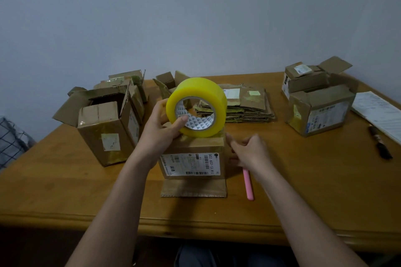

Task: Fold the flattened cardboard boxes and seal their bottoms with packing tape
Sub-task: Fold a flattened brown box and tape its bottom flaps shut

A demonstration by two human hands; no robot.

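left hand [161,128] holds tape roll [196,107] atop box [192,158]; right hand [249,150] beside.

Table [282,180]: wood, orange-brown, smooth with a soft sheen, rounded near edge.
Tape roll [201,95]: yellowish translucent plastic film, glossy; paper core printed white with grey marks.
Near box [193,151]: matt brown cardboard, creased, with a white paper label; a glossy tape strip on its top.
Left boxes [104,132]: same rough cardboard, patched with shiny old tape.
Flat stack [245,104], far centre: corrugated edges showing, paper labels.
Pink stick [248,184]: smooth plastic.
Far right sheet [382,112]: white paper.
Wall [195,17]: matt, pale grey.
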